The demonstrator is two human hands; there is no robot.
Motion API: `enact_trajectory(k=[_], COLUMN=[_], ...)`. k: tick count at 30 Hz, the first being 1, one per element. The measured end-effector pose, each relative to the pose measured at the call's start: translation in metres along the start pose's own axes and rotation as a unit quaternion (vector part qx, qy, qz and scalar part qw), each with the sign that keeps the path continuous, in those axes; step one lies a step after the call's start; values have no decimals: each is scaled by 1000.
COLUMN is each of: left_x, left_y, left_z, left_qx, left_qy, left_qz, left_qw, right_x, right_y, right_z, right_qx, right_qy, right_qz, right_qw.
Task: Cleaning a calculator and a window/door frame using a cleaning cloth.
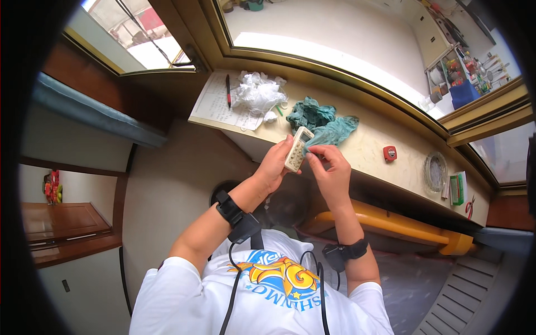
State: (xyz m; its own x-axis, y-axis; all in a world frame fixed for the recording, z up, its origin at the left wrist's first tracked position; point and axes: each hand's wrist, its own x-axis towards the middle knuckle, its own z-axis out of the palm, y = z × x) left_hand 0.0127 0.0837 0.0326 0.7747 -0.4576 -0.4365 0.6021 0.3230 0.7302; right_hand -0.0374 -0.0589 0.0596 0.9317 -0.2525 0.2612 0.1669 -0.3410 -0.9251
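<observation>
My left hand [274,163] is wrapped round a white handheld remote control [294,160], with a small screen at its upper end and rows of buttons below. The remote is tilted, its face turned up, just off the near edge of the counter. At its right side my right hand [330,167] has thumb and forefinger pinched on the end of a crumpled teal cloth [335,131]. That end touches the edge of the remote; the rest of the cloth trails back in a bunched heap [311,113] on the counter.
On the cream counter [365,131], white crumpled plastic [258,95] and a pen [228,91] lie on written paper [215,106]. To the right are a red tape measure [390,153], a glass ashtray [435,172], a green-and-white box [458,188] and red-handled scissors [470,207]. Windows stand behind.
</observation>
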Motion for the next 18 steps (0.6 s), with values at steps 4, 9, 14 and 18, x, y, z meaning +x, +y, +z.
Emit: enact_trajectory(k=[4,9,14,18], left_x=[-2,-6,-9,-2], left_y=[-4,-5,-2,-9], left_z=[5,9,16,14], left_qx=[48,104,197,210], left_qy=[-5,14,52,56], left_qz=[24,81,78,110], left_qw=[999,991,976,970], right_x=[1,1,6,7], right_y=[1,-3,0,-2], right_z=[5,4,2,6], right_qx=[-101,-129,-130,-172], right_qy=[18,-11,-11,7], right_qz=[-120,-158,-174,-178], right_qw=[987,979,976,969])
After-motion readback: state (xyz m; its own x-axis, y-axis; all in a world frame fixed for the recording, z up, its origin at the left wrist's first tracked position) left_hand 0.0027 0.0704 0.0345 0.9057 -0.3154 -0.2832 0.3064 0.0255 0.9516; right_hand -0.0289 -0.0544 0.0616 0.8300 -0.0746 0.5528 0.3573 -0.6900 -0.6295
